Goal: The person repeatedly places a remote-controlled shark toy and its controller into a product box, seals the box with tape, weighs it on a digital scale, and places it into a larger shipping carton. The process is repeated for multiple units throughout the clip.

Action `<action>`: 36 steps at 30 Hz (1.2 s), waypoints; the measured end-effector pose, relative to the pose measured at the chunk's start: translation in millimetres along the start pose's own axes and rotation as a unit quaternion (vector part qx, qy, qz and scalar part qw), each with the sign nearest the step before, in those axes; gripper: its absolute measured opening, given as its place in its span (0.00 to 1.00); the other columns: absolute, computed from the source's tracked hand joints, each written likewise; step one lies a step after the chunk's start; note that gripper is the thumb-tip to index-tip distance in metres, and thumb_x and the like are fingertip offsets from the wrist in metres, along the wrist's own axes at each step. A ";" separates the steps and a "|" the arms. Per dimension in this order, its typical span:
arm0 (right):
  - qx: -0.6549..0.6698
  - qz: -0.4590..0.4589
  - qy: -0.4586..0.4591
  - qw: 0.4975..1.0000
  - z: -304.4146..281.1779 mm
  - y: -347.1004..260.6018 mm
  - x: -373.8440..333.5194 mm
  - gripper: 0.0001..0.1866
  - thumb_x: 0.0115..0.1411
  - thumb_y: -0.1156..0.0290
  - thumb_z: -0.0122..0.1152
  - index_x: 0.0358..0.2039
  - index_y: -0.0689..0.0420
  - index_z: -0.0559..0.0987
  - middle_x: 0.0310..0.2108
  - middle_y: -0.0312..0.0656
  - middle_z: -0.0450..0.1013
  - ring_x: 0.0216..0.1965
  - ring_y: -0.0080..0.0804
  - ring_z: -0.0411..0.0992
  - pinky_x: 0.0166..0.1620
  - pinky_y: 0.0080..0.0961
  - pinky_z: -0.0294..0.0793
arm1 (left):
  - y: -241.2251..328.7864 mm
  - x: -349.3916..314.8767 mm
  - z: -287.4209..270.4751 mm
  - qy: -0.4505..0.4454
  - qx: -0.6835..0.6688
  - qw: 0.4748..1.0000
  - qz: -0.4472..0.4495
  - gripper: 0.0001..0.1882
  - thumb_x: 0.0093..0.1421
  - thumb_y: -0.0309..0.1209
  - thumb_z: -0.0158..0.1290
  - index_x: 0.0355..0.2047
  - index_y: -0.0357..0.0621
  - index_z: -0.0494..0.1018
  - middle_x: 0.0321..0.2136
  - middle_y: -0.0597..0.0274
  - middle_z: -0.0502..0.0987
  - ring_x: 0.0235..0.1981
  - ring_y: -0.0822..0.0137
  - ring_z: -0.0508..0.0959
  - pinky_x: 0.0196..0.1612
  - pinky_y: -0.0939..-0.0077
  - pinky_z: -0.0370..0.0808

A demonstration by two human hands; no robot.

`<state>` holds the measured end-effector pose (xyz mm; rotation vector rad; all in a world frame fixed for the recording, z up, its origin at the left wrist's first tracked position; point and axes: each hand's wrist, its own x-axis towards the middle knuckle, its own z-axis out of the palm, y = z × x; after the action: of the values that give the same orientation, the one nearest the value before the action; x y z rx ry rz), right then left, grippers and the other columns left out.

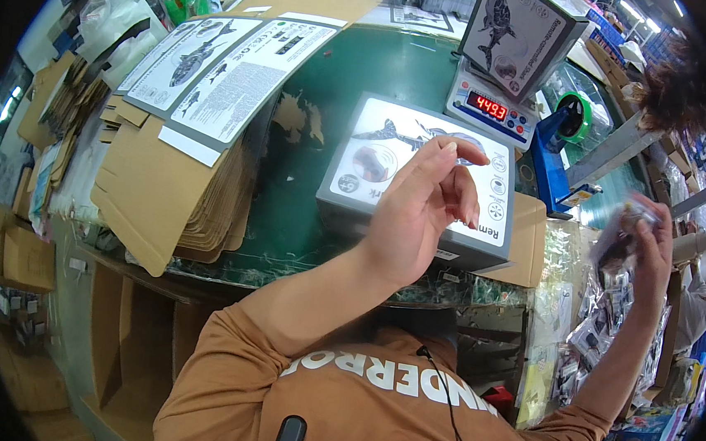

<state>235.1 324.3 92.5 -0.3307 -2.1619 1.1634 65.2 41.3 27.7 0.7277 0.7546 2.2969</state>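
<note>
My left hand (426, 200) is raised over a grey and white printed toy box (355, 189) lying on the green work table (357, 63). Its fingers are loosely curled and apart, with nothing between them. Out to the right, my right hand (654, 248) is closed on a small clear plastic bag (617, 233) with something dark inside, blurred by motion. Below that hand lie several similar bagged parts (594, 335). A flat cardboard flap (525, 242) sticks out from the right side of the box.
A digital scale (491, 107) with a second box (516, 38) on it stands at the back right. Beside it is a blue tape dispenser (552, 162) with a green-cored roll. Flattened printed cartons (165, 181) are stacked at left.
</note>
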 end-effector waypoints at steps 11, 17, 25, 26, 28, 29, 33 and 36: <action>0.062 -0.166 -0.419 0.891 163.9 -68.0 -44.2 0.43 0.46 0.67 0.69 0.59 0.65 0.56 0.17 0.39 0.72 0.20 0.32 0.74 0.23 0.24 0.69 | -5.3 1.4 5.7 0.051 0.043 0.998 0.008 0.16 0.65 0.42 0.35 0.41 0.46 0.65 0.25 0.65 0.68 0.29 0.76 0.67 0.36 0.80 0.62; -0.054 -0.211 -0.396 0.892 170.9 -62.1 -46.2 0.43 0.45 0.68 0.69 0.59 0.64 0.57 0.17 0.40 0.71 0.19 0.39 0.72 0.23 0.26 0.69 | -8.7 1.9 -0.2 0.039 0.005 0.999 0.011 0.18 0.66 0.43 0.33 0.43 0.42 0.63 0.26 0.65 0.68 0.30 0.75 0.68 0.39 0.78 0.63; 0.061 -0.020 -0.311 0.948 140.3 -56.7 -39.8 0.27 0.51 0.70 0.63 0.52 0.58 0.68 0.20 0.38 0.72 0.23 0.22 0.74 0.25 0.18 0.70 | 3.7 5.8 3.8 0.019 0.267 0.961 0.071 0.13 0.60 0.35 0.48 0.41 0.41 0.66 0.27 0.64 0.70 0.32 0.72 0.70 0.36 0.76 0.66; 0.151 0.108 -0.253 0.950 131.7 -54.4 -36.4 0.23 0.53 0.71 0.60 0.50 0.57 0.69 0.23 0.35 0.73 0.24 0.22 0.74 0.27 0.16 0.70 | 7.0 6.5 2.0 0.014 0.427 0.899 0.096 0.13 0.57 0.33 0.51 0.39 0.39 0.67 0.28 0.60 0.71 0.33 0.67 0.72 0.35 0.76 0.68; 0.154 0.149 -0.143 0.966 111.3 -42.9 -21.1 0.17 0.56 0.70 0.53 0.47 0.55 0.68 0.30 0.38 0.71 0.26 0.22 0.71 0.23 0.15 0.71 | 8.4 9.8 -1.2 -0.035 0.580 0.797 0.166 0.11 0.53 0.31 0.54 0.35 0.38 0.70 0.29 0.57 0.73 0.33 0.63 0.73 0.35 0.73 0.68; 0.140 0.237 -0.107 0.956 97.7 -37.6 -13.7 0.17 0.54 0.71 0.51 0.46 0.55 0.67 0.31 0.40 0.70 0.28 0.22 0.71 0.23 0.15 0.71 | 6.9 11.3 -1.8 -0.056 0.645 0.735 0.202 0.10 0.52 0.30 0.55 0.33 0.38 0.71 0.29 0.55 0.73 0.33 0.60 0.74 0.35 0.71 0.69; 0.214 0.249 -0.040 0.944 56.3 -6.8 -8.1 0.18 0.51 0.77 0.52 0.44 0.58 0.63 0.35 0.45 0.71 0.32 0.27 0.71 0.34 0.21 0.71 | 1.8 10.4 1.6 -0.072 0.648 0.740 0.164 0.09 0.51 0.28 0.54 0.31 0.37 0.72 0.28 0.51 0.73 0.33 0.52 0.73 0.36 0.67 0.68; 0.149 0.198 -0.003 0.969 10.4 -2.4 -23.2 0.21 0.53 0.72 0.58 0.47 0.55 0.64 0.36 0.42 0.71 0.34 0.24 0.70 0.34 0.17 0.69 | 3.1 14.0 5.3 -0.088 0.635 0.755 0.137 0.05 0.49 0.25 0.54 0.27 0.37 0.72 0.25 0.53 0.74 0.29 0.54 0.73 0.31 0.64 0.68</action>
<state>246.1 304.6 80.5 -0.6427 -1.9354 1.6868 58.2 50.5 37.7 1.6618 2.2598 1.5818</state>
